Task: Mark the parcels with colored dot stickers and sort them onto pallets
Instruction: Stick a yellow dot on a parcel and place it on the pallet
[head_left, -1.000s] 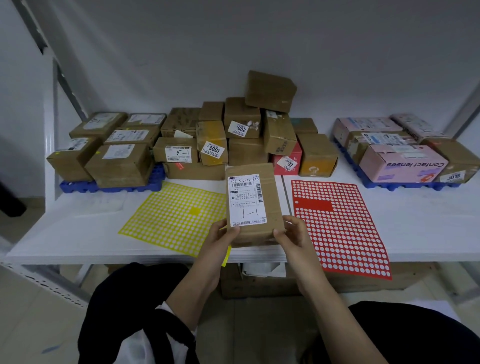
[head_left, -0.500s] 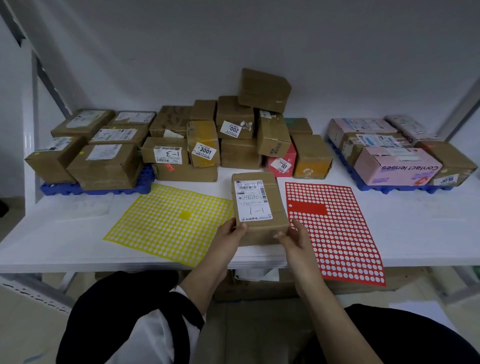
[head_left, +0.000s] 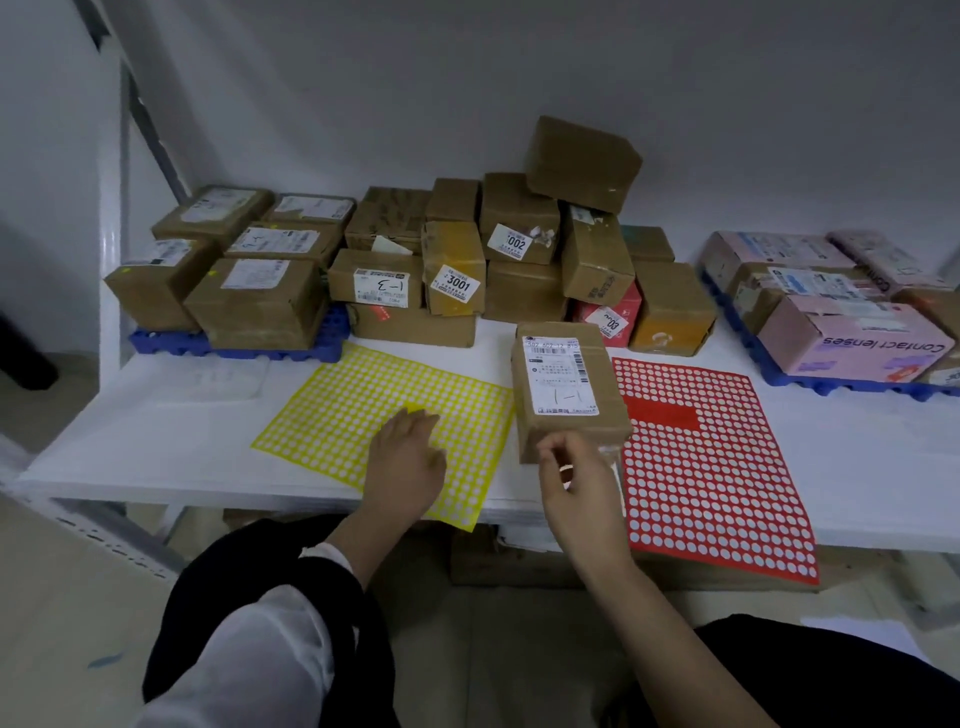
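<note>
Parcel (head_left: 569, 387) just beyond right grip (head_left: 576, 483); left grip (head_left: 408, 462) apart.

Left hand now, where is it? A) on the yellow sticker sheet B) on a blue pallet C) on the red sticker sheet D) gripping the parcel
A: the left hand rests on the yellow sticker sheet, apart from the parcel.

You have a single view: a wide-angle camera on your head, facing forward and down across the table (head_left: 182, 447). The wall (head_left: 467, 78) fills 12 o'clock and your lap (head_left: 857, 675) fills 6 o'clock. The left pallet (head_left: 234, 349) sits at 9 o'clock, the right pallet (head_left: 810, 382) at 3 o'clock. The camera is close enough to read the label on the nearest parcel (head_left: 569, 389).
</note>
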